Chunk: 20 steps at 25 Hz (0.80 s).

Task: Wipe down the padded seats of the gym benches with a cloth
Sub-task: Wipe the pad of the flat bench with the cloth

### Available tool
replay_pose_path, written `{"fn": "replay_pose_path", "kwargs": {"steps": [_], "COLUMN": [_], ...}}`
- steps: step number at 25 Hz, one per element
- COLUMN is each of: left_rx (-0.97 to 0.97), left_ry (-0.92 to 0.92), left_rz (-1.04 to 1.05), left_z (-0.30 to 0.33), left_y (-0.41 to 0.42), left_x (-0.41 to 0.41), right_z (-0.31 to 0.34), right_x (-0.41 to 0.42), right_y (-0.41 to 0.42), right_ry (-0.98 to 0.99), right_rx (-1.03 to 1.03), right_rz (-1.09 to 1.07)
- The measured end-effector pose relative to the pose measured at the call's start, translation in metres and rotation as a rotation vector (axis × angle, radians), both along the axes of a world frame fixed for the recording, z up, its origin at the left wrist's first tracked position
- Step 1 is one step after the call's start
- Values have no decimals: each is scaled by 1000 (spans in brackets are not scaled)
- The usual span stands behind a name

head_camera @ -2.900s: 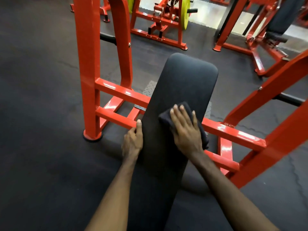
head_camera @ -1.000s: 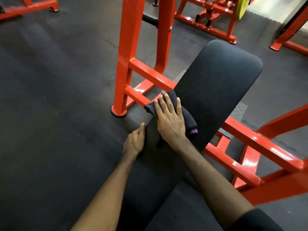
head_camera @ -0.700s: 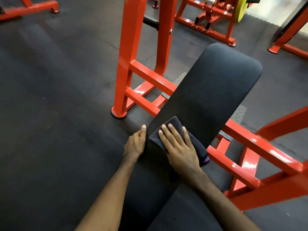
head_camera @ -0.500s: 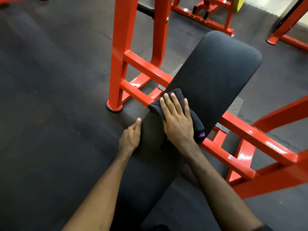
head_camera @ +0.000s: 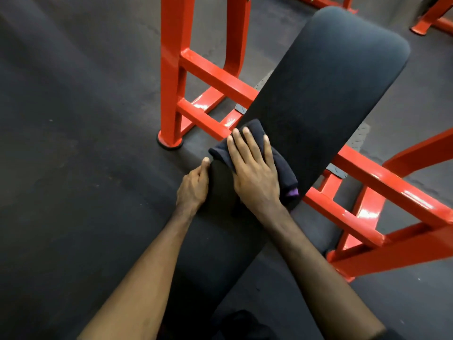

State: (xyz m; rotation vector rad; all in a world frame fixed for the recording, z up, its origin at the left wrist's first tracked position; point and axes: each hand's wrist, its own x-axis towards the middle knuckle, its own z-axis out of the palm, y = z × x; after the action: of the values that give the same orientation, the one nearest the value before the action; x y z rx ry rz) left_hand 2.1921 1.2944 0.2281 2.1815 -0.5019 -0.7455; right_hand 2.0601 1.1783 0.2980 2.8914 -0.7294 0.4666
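Note:
A long black padded bench seat (head_camera: 323, 77) runs from the bottom centre up to the top right. A folded dark cloth (head_camera: 282, 165) with a purple tag lies on the pad's left half, partly over its left edge. My right hand (head_camera: 255, 173) presses flat on the cloth, fingers spread. My left hand (head_camera: 193, 187) rests against the pad's left edge, thumb on top, fingers curled down the side.
The bench's red steel frame (head_camera: 215, 77) stands upright at the left of the pad, and red crossbars (head_camera: 382, 177) run out on the right. Dark rubber floor (head_camera: 73, 143) lies all around. More red machine feet (head_camera: 431, 23) show at the top right.
The right hand has rubbed the cloth back and forth along the pad: down toward me, then up again near the left edge. The left hand stayed on the pad's left side.

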Motion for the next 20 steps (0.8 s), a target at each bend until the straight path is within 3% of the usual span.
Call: {"fn": "replay_pose_path", "kwargs": {"steps": [2,7,14,20], "left_rx": [-2,17,2,46], "left_ry": [7,20,1,123], "left_rz": [7,26,36,42], "left_z": [-2,0,-3,-6], "left_y": [1,-1,1,-2], "left_x": [1,-1,2,5], "right_z": [-4,-28,-11,-30], "right_x": [3,-82,25,-69], "right_y": [2,50,14,47], "right_ry": [-4,1,-21,83], "right_rx": [17,41,65,53], "right_rz": [7,51,96,204]}}
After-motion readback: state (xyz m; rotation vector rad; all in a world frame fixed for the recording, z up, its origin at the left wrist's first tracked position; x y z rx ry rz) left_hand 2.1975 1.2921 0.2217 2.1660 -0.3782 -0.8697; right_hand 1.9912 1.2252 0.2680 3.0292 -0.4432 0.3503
